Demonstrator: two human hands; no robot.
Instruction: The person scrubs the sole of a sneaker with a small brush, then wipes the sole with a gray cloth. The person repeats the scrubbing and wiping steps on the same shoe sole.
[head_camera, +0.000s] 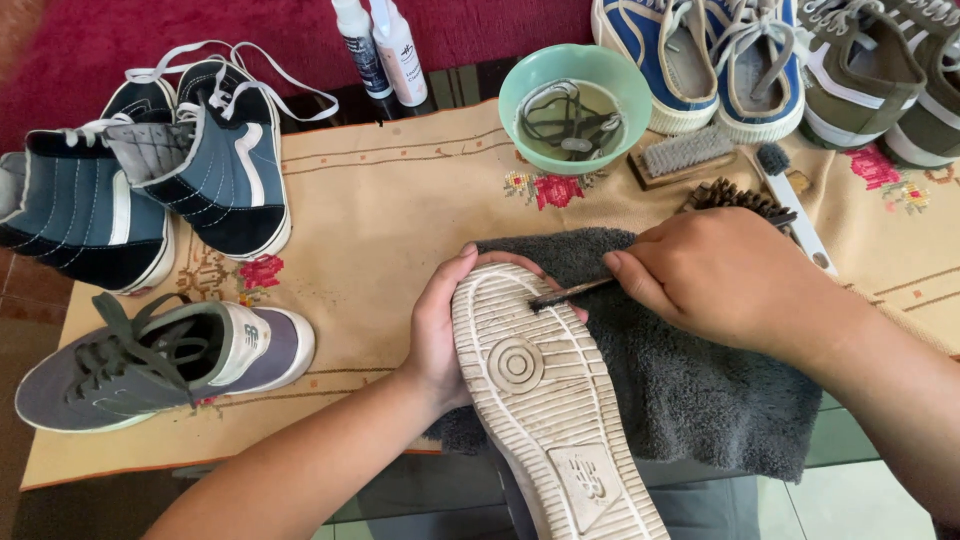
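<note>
The person is sitting at a low table covered by a tan embroidered cloth (400, 210), working over a dark grey towel (690, 390) spread near the front edge. The left hand (440, 320) is wrapping around the side of a shoe (545, 400) turned sole-up, its fingers closing firmly on the upper so the pale ribbed sole is facing the ceiling, the toe end resting on the towel. The right hand (725, 275) is pinching a thin dark brush (570, 293) between thumb and fingers, and the brush tip is touching the grooves near the toe of the sole. Behind the right hand, a bristly brown brush (740, 197), a wooden scrub brush (685, 155) and a slim white-handled brush (795, 205) are lying on the cloth. A green bowl (575, 75) of murky water is holding loose laces. Two spray bottles (385, 45) are standing just left of it. A grey sneaker (160, 360) is sitting at the left, with a pair of navy high-tops (150, 180) behind it, while blue sneakers (700, 60) and olive sneakers (880, 70) are lining the far right.
</note>
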